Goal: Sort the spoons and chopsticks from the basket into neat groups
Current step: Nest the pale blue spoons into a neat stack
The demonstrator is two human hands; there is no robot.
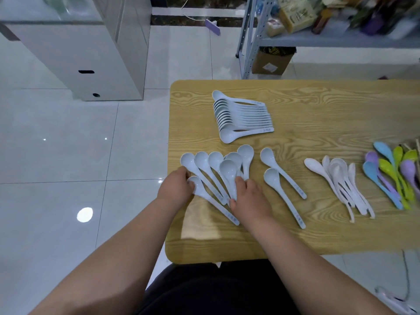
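1. My left hand (175, 189) curls against spoon bowls at the 8 o'clock edge of the table (318, 105); I cannot tell whether it grips.
2. My right hand (250, 196) pinches the handles of the loose blue spoons (202, 161).
3. At 3 o'clock lie white spoons (341, 176), then coloured spoons (386, 171).
4. At 12 o'clock sits a nested row of blue spoons (241, 114).

Left hand (176, 187) and right hand (247, 196) on fanned pale-blue spoons (204, 162), wooden table (318, 105)
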